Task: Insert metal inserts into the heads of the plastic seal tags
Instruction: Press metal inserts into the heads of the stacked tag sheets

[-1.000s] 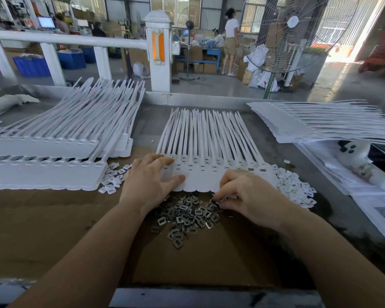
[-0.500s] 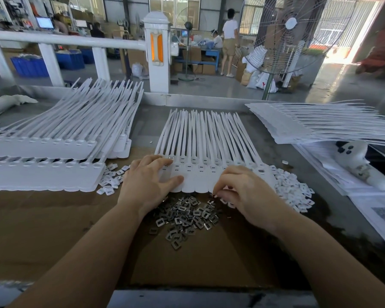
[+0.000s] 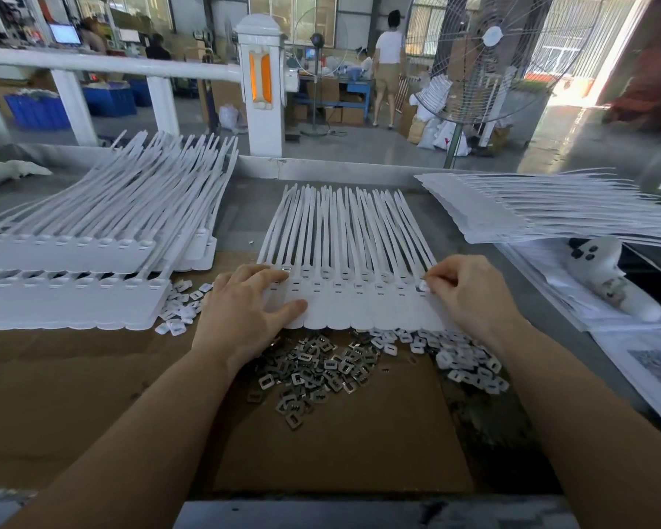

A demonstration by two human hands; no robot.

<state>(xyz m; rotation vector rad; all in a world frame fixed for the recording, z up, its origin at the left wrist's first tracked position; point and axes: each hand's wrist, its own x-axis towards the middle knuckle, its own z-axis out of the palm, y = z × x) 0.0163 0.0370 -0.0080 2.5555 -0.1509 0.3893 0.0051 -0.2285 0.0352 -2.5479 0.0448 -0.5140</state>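
Left hand [image 3: 245, 311] flat, fingers spread, pressing tag strip [image 3: 359, 299]. Right hand [image 3: 470, 295] pinches insert [image 3: 422, 286] at rightmost head; heads run left-right, straps pointing away. Right hand nearer.

Head-worn camera looks forward and down, close over the workbench [image 3: 245, 185], workshop beyond.

Open brown cardboard [image 3: 340, 452] lies nearest the person, passable below the loose pile of metal inserts [image 3: 313, 372]. That pile sits just beside the near edge of the central sheet of seal tags [image 3: 344, 261]. White caps [image 3: 470, 366] crowd the right flank; a smaller scatter [image 3: 180, 311] fills the gap to the left stacks [image 3: 73, 261]. A bare grey strip separates the sheet from the right stack [image 3: 550, 208], apparently unobstructed, though distortion blurs it.
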